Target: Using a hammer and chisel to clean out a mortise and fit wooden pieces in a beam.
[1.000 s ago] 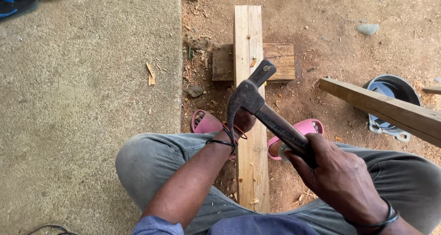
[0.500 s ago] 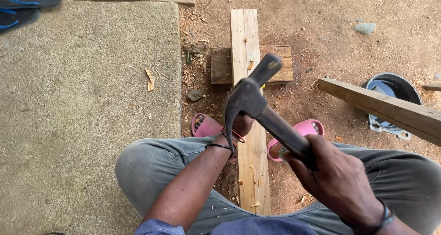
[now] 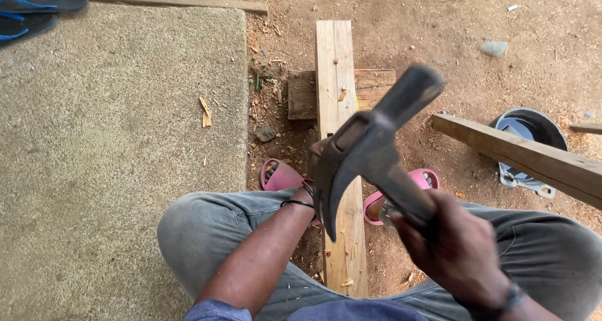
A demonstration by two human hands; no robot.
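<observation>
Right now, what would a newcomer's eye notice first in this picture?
A dark metal claw hammer fills the centre, raised and gripped by the right hand. Beneath it, a long pale wooden plank runs away between the knees, with the left hand reaching onto it behind the hammer head. A grey concrete slab covers the left side.

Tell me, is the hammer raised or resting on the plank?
Raised: the right hand holds the hammer in the air above the plank.
</observation>
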